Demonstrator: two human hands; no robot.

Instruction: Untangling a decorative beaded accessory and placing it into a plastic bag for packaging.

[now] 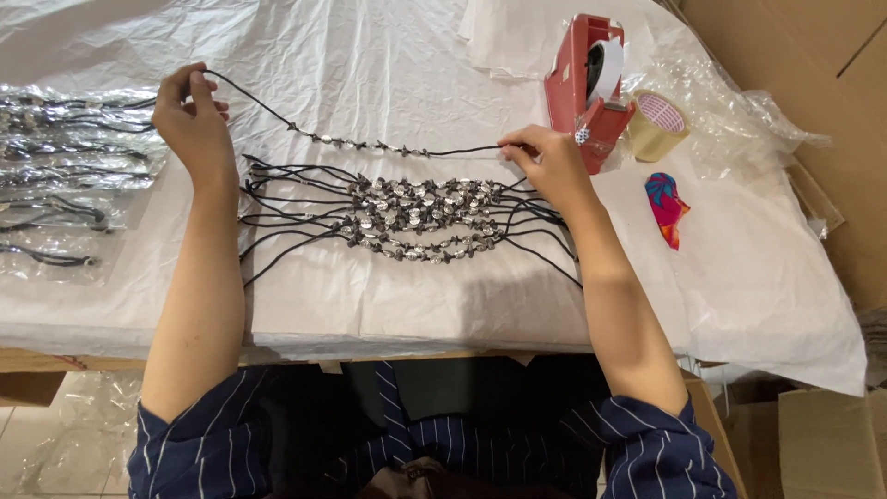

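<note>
both hands have one beaded cord (370, 145) stretched out above the pile of cords (416, 214) on the white paper (370, 305). left hand (192, 120) pinches one end, right hand (545, 162) pinches the other, right by the red tape dispenser (587, 83). looks like it's being straightened out. next bit probably needs even tension so the beads stay centred.

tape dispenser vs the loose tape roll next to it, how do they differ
The tape dispenser is red, stands upright and carries a white roll; the loose tape roll is tan and lies bare on clear plastic. The dispenser is larger and sits nearer the right hand. Both rest on the white-covered table.
</note>
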